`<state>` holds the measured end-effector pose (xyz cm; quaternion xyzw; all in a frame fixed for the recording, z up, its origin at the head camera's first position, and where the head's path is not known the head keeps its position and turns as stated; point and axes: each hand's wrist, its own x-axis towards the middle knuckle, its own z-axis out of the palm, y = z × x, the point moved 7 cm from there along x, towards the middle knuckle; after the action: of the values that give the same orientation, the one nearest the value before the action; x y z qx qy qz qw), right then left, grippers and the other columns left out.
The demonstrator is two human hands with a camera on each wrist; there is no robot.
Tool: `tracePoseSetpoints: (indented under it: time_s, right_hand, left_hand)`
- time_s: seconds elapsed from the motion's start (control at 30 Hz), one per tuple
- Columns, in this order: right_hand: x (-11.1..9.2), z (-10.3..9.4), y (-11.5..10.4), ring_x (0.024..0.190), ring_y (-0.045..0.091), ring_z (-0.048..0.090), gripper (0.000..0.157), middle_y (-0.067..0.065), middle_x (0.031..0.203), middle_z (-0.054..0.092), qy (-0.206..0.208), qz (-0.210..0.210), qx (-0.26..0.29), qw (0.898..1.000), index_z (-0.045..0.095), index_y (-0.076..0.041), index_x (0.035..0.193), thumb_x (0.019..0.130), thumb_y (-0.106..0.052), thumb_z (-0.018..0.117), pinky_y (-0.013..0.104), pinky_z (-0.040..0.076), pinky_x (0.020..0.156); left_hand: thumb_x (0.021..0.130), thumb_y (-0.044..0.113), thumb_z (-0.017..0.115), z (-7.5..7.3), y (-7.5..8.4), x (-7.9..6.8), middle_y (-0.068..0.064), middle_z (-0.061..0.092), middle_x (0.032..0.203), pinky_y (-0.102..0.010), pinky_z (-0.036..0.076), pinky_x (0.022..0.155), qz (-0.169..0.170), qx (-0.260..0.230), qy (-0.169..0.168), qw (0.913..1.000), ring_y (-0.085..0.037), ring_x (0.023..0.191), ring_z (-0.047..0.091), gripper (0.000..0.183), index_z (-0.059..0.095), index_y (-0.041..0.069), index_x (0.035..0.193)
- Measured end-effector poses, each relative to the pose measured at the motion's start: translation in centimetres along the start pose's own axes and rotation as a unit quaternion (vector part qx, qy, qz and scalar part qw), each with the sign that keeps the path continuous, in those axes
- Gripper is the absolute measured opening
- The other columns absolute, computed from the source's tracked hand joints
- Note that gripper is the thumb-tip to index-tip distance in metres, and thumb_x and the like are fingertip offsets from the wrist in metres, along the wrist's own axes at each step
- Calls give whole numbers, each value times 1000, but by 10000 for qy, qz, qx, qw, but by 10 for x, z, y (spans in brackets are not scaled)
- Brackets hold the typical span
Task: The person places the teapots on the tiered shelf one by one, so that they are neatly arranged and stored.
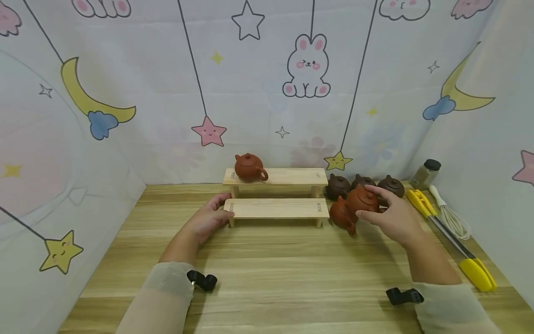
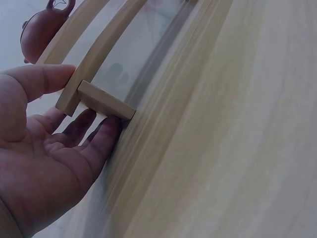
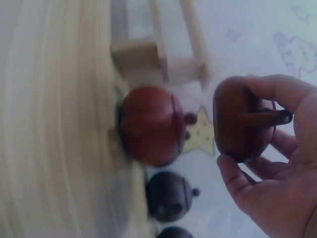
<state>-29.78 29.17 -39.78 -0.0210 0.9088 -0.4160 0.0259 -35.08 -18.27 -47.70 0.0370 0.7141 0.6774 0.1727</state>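
My left hand [image 1: 205, 221] grips the left end of the low front wooden stand [image 1: 275, 208]. In the left wrist view its thumb lies at the board's end [image 2: 91, 67] and other fingers are against the leg [image 2: 105, 101]. My right hand [image 1: 395, 217] holds a reddish-brown clay teapot [image 1: 361, 198] by its sides, thumb and fingers round its body. In the right wrist view this teapot [image 3: 230, 119] is raised above a second reddish-brown teapot [image 3: 151, 126], which sits on the table right of the stand. Another reddish-brown teapot [image 1: 247, 168] stands at the left on the rear stand [image 1: 288, 176].
Several dark brown teapots [image 1: 338, 186] are at the back right. Beyond them stand a jar with a black lid [image 1: 426, 174], a whisk [image 1: 454, 220] and yellow-tipped tongs [image 1: 450, 239] along the right wall. Printed cloth [image 1: 267, 102] hangs behind the wooden table [image 1: 275, 278].
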Motion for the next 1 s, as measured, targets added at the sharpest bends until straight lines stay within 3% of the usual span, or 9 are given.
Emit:
tracePoseSetpoints:
  time_s: [0.17,0.37,0.53,0.83,1.0]
  right_hand:
    - [2,14,-30,138,38,58,90,14,161,50,-87,-309,388,9987,38,-30,167,92,-50,83,39,57,95]
    - [13,27,-67,140,33,57,86,6,161,51,-239,-559,435,9972,42,-35,164,90,-50,84,49,57,102]
    - [28,36,-95,140,32,57,83,7,156,56,-385,-735,504,9953,44,-33,163,92,-44,85,53,55,107]
    - [66,55,-135,139,30,56,79,2,154,57,-427,-864,467,9942,49,-38,159,90,-42,86,53,54,104]
    - [89,67,-151,131,28,59,77,4,146,62,-473,-953,396,9935,53,-34,157,88,-36,88,47,56,98]
  left_hand:
    - [104,4,61,1,0,0,-18,21,175,-21,51,98,-8,23,-13,10000,-31,149,41,77,21,6,169]
    - [103,5,61,0,-1,0,-17,20,175,-24,50,103,-36,16,-11,10000,-31,150,40,78,20,6,170]
    - [104,5,61,-1,-1,0,-17,21,175,-23,50,101,-47,16,-19,10000,-30,149,41,78,20,7,170]
    - [104,5,61,-1,1,-1,-17,20,175,-21,50,99,-33,58,-36,10000,-31,149,41,77,20,7,170]
    - [104,4,60,0,2,-2,-18,20,175,-20,51,98,-38,51,-33,10000,-30,147,42,76,20,6,169]
